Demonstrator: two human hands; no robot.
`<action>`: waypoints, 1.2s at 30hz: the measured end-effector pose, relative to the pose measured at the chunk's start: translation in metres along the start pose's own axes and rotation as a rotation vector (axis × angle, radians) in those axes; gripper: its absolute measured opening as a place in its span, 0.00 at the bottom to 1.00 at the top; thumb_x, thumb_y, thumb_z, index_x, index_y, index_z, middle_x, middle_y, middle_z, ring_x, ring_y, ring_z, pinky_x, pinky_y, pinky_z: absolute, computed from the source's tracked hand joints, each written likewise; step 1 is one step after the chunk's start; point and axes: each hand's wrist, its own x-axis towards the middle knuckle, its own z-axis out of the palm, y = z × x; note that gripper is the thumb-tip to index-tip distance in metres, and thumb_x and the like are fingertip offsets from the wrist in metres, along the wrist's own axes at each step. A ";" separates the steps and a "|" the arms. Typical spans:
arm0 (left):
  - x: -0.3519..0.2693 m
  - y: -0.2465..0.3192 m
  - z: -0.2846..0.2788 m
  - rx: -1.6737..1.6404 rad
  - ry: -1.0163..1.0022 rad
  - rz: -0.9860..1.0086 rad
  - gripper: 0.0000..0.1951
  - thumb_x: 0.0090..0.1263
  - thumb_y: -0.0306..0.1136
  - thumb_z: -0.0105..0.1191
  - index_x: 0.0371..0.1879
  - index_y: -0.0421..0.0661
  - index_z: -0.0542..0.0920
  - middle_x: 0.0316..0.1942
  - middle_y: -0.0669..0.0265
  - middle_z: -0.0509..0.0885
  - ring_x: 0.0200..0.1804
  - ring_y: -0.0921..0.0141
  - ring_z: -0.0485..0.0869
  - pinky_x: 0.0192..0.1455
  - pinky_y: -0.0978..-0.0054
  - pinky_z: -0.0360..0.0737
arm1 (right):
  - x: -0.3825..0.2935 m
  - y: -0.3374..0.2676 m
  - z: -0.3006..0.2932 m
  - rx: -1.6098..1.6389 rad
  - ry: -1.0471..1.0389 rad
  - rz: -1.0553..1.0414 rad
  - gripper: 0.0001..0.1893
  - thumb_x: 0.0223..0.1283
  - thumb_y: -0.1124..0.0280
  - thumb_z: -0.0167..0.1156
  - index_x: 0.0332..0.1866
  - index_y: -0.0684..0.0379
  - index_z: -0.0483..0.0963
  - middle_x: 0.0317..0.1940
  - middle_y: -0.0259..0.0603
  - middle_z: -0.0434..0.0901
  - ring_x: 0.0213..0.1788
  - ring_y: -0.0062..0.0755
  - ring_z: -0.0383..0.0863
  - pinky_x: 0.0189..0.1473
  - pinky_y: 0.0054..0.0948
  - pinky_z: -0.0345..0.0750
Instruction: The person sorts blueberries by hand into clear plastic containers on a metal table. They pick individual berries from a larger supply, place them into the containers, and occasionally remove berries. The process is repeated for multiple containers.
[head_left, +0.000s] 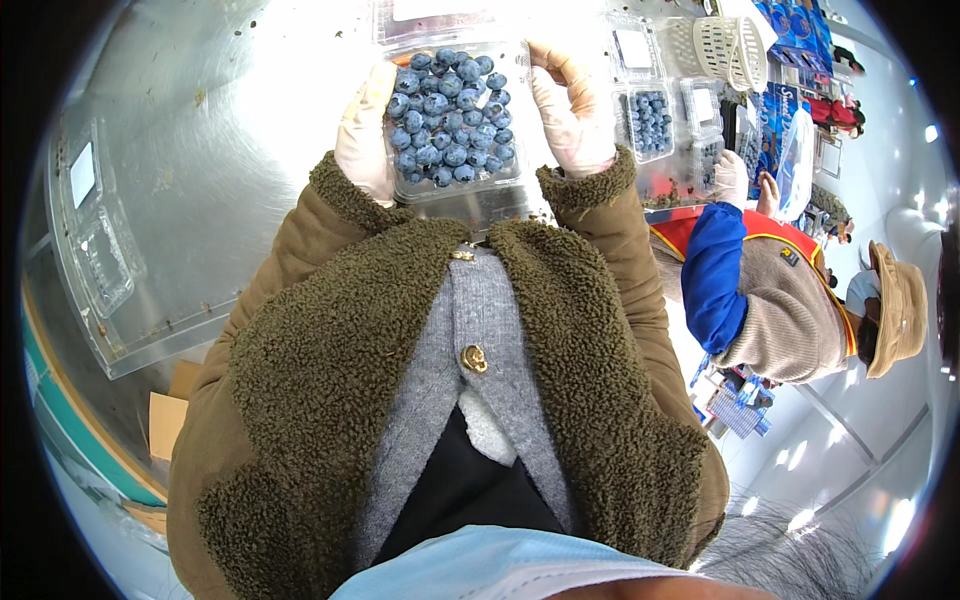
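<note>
Before me is a clear plastic clamshell (480, 193), its tray filled with blueberries (450, 112). Its lid (390, 26) lies folded back beyond the tray and carries a white label, partly cut off by the frame's top edge. My left hand (366, 135), in a pale thin glove, holds the tray along its left wall. At the tray's right edge, the thumb and curled fingers of my gloved right hand (576, 112) grip the rim. Strong glare washes out the tabletop around the far side of the tray.
On the metal table (202, 165), an open clamshell (105, 259) lies at far left. A blueberry-filled clamshell (649, 124) sits to the right, with a white plastic basket (724, 52) beyond. A co-worker (787, 300) stands close at right, a gloved hand (729, 180) near another clamshell (706, 161).
</note>
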 end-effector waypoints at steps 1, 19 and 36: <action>0.000 0.000 -0.001 0.008 0.034 0.005 0.24 0.72 0.51 0.43 0.54 0.41 0.70 0.48 0.54 0.80 0.46 0.60 0.83 0.47 0.57 0.84 | 0.000 0.001 0.001 0.072 -0.005 0.035 0.16 0.66 0.70 0.52 0.57 0.59 0.71 0.46 0.38 0.78 0.48 0.23 0.74 0.53 0.24 0.72; -0.006 0.001 0.001 0.045 0.134 0.006 0.28 0.69 0.55 0.45 0.55 0.42 0.70 0.48 0.54 0.80 0.45 0.60 0.83 0.45 0.56 0.84 | 0.004 -0.046 -0.004 -0.585 -0.028 -0.483 0.13 0.52 0.66 0.67 0.42 0.56 0.78 0.34 0.37 0.80 0.35 0.31 0.78 0.40 0.30 0.76; 0.003 0.000 -0.001 0.014 -0.074 -0.024 0.28 0.72 0.54 0.39 0.58 0.41 0.69 0.51 0.55 0.79 0.50 0.63 0.81 0.52 0.61 0.82 | 0.021 -0.045 -0.009 -0.568 -0.041 -0.427 0.11 0.47 0.74 0.69 0.37 0.60 0.78 0.30 0.34 0.80 0.30 0.21 0.78 0.36 0.23 0.77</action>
